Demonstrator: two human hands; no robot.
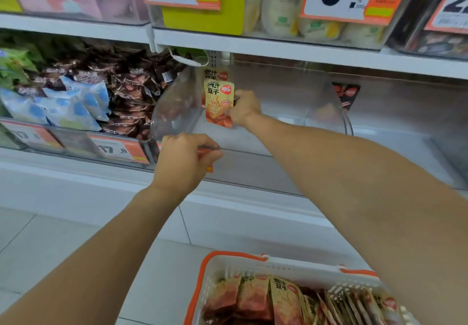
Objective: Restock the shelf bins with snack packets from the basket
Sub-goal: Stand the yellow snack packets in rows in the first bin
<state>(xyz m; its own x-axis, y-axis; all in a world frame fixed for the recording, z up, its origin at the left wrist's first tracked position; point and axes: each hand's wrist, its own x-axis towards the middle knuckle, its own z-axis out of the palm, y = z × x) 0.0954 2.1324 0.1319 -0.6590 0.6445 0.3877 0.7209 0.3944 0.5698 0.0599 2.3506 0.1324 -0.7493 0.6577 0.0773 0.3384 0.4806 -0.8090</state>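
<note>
1. We are holding one snack packet (219, 103) upright with our right hand (244, 108), fingers clamped on its right edge, inside the nearly bare clear bin (253, 144) on the middle shelf.
2. Our left hand (183, 158) is gripping the bin's front lip, fingers curled over it, with something orange pinched beneath.
3. We are judging the packet light, thin, floppy and slick, so pinching a sealed edge suits it best.
4. More packets are waiting in the basket (228, 261) below.
</note>
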